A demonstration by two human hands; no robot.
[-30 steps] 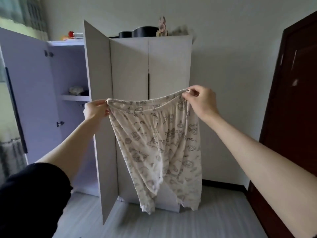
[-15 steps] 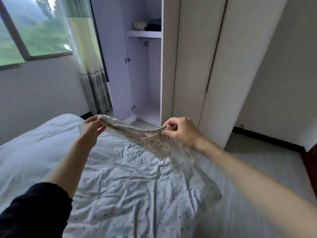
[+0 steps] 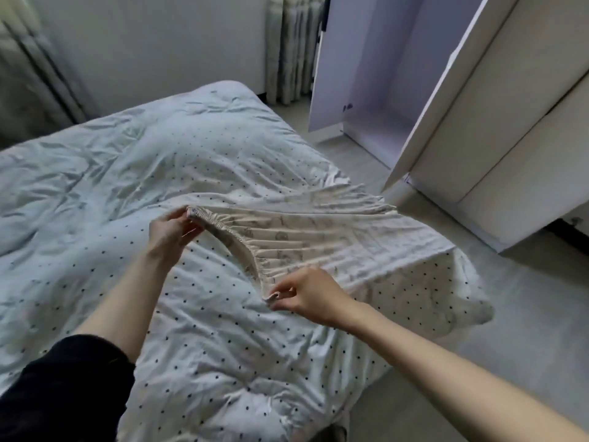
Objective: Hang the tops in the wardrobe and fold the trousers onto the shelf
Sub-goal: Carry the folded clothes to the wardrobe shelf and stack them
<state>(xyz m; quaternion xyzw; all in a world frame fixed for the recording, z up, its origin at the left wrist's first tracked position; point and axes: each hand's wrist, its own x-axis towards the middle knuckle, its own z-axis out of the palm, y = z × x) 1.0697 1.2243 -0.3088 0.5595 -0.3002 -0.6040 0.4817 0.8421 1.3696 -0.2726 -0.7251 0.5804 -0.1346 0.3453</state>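
Two hands are kept at the waistband of the trousers (image 3: 318, 237), which are spread flat on the bed (image 3: 95, 193) near its corner. Their length is laid away from the hands, legs pointed toward the wardrobe (image 3: 478, 106). One waistband end is pinched by the left hand (image 3: 170, 232), the other by the right hand (image 3: 306, 296).

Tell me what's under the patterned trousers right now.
The polka-dot duvet lies under the trousers, whose legs spread across it. Fabric hides whatever lies beneath that stretch.
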